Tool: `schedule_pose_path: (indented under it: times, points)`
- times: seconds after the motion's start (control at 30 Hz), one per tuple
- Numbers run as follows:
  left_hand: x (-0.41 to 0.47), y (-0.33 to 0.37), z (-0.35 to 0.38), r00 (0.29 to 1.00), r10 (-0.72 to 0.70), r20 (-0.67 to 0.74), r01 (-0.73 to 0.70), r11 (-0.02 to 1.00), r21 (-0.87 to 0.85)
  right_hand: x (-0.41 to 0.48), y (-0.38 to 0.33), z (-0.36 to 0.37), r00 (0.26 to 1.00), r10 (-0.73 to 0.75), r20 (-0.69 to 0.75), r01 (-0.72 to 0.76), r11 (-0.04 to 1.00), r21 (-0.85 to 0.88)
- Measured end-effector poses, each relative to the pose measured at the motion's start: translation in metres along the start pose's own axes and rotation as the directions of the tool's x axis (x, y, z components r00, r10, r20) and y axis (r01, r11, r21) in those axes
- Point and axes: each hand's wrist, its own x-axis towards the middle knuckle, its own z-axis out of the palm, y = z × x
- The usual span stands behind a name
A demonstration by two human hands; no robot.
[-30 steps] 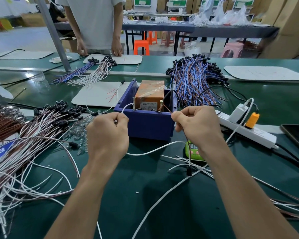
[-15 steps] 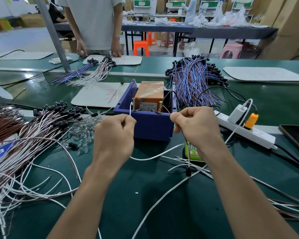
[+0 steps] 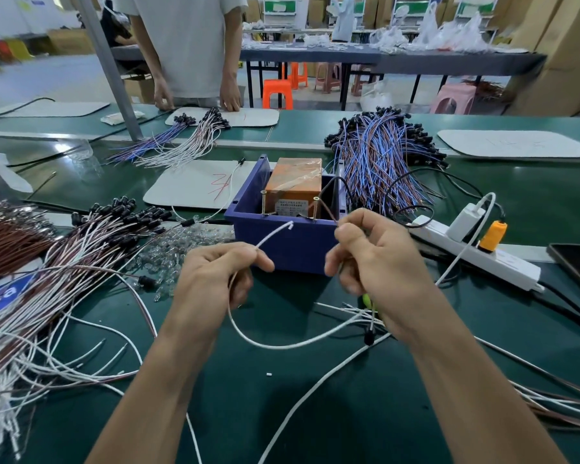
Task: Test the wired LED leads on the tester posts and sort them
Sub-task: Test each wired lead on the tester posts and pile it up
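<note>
Left fingers (image 3: 248, 259): thumb and forefinger pinched on the white lead (image 3: 275, 344), a little below its bare tip.
Left hand (image 3: 215, 283): low, in front of the tester box, other fingers curled in.
Right fingers (image 3: 344, 236): pinched around a thin brown lead (image 3: 329, 214); the exact grip point is hard to make out.
Right hand (image 3: 375, 262): closed, just right of the box's front corner.
White lead, long axis: free end slants up and right toward the box, not touching either post; the rest loops down below the left hand and runs right, under the right hand.
Brown lead: slants up-left from the right fingers toward the right post.
Tester posts: 2 brass screws, left post (image 3: 264, 203) and right post (image 3: 315, 208), upright on the front rim.
Tester box (image 3: 282, 242): blue, holding an orange unit (image 3: 295, 179).
Left pile (image 3: 64, 249): white and brown leads with black caps.
Behind the box: blue-wired bundle (image 3: 379, 155).
</note>
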Motion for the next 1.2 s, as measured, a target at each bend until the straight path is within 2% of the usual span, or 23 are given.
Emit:
schedule_pose_path:
  times: [0.07, 0.17, 0.27, 0.43, 0.5, 0.53, 0.6, 0.67, 0.77, 0.87, 0.97, 1.03, 1.07, 1.13, 1.2]
  points:
    - [-0.001, 0.000, 0.001, 0.998, -0.016, 0.061, 0.019, 0.999, -0.044, -0.006, 0.001, 0.009, 0.999, 0.002, 0.033, -0.003, 0.999, 0.033]
    - [-0.003, -0.003, 0.001, 0.995, -0.020, 0.093, 0.028, 0.996, -0.085, -0.013, 0.005, 0.018, 0.998, -0.052, 0.038, 0.053, 0.998, -0.029]
    - [-0.006, -0.006, 0.001, 0.994, -0.001, 0.105, 0.005, 0.999, -0.046, -0.016, 0.008, 0.022, 0.993, -0.118, -0.009, 0.117, 0.991, -0.062]
    - [-0.008, -0.008, 0.005, 0.994, 0.010, 0.111, -0.018, 0.998, 0.067, -0.015, 0.013, 0.022, 0.990, -0.118, -0.081, 0.110, 0.989, -0.104]
    - [-0.010, -0.010, 0.008, 0.996, 0.087, 0.032, -0.092, 0.972, 0.215, -0.015, 0.014, 0.022, 0.991, -0.124, -0.058, 0.112, 0.977, -0.184]
    - [-0.011, -0.010, 0.010, 0.985, 0.171, 0.014, -0.166, 0.929, 0.331, -0.015, 0.014, 0.022, 0.991, -0.133, -0.033, 0.121, 0.962, -0.245]
    - [-0.014, -0.007, 0.013, 0.941, 0.327, 0.091, -0.331, 0.825, 0.457, -0.013, 0.013, 0.022, 0.990, -0.139, 0.035, 0.142, 0.924, -0.356]
    - [-0.014, -0.006, 0.014, 0.928, 0.349, 0.132, -0.371, 0.827, 0.423, -0.011, 0.009, 0.019, 0.988, -0.108, 0.106, 0.143, 0.895, -0.421]
    - [-0.013, -0.007, 0.010, 0.936, 0.343, 0.079, -0.347, 0.860, 0.375, -0.009, 0.004, 0.012, 0.978, -0.065, 0.197, 0.152, 0.870, -0.468]
    - [-0.016, -0.006, 0.016, 0.925, 0.374, 0.068, -0.367, 0.832, 0.415, -0.010, 0.005, 0.011, 0.976, -0.093, 0.196, 0.188, 0.817, -0.545]
    - [-0.020, -0.005, 0.024, 0.938, 0.346, 0.022, -0.310, 0.808, 0.501, -0.015, 0.009, 0.012, 0.976, -0.174, 0.129, 0.216, 0.722, -0.657]
    - [-0.016, -0.006, 0.018, 0.949, 0.295, -0.110, -0.183, 0.800, 0.572, -0.015, 0.010, 0.001, 0.965, -0.261, -0.005, 0.184, 0.697, -0.693]
    - [-0.012, -0.008, 0.012, 0.948, 0.249, -0.200, -0.100, 0.826, 0.555, -0.014, 0.010, -0.008, 0.952, -0.292, -0.092, 0.161, 0.734, -0.660]
    - [0.000, -0.010, 0.002, 0.928, 0.107, -0.356, 0.039, 0.924, 0.379, -0.012, 0.007, -0.025, 0.935, -0.281, -0.217, 0.126, 0.834, -0.537]
    - [0.007, -0.010, 0.000, 0.904, -0.050, -0.424, 0.123, 0.982, 0.146, -0.010, 0.007, -0.030, 0.960, -0.210, -0.184, 0.087, 0.852, -0.516]
